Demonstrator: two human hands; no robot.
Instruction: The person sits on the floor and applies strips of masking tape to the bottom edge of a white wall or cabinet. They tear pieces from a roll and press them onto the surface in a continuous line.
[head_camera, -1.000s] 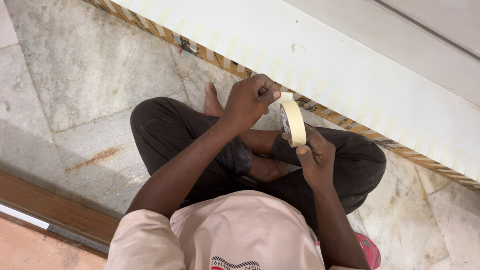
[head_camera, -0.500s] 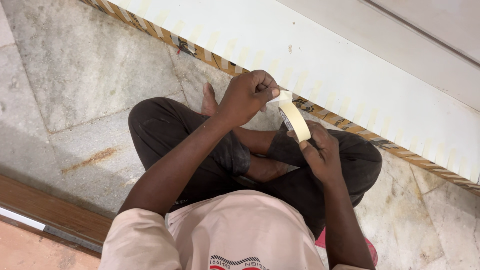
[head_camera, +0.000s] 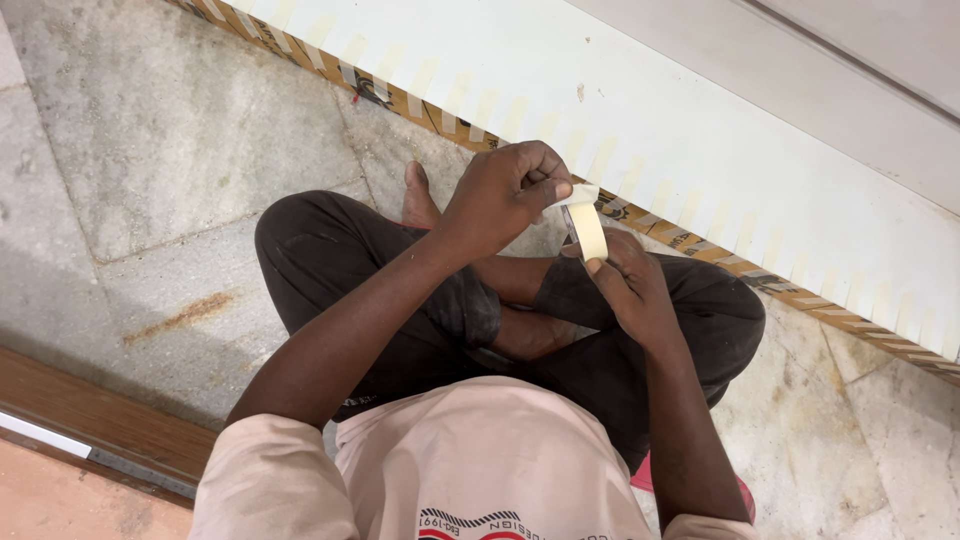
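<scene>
The left hand was curled, thumb and forefinger pinched together. The right hand sat just below it, fingers gripping upward. Both forearms reached forward over crossed legs.

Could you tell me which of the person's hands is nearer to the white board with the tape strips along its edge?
Left. The left hand pinches the free end of the tape roll just short of the white board; the right hand holds the roll lower, over the lap.
</scene>
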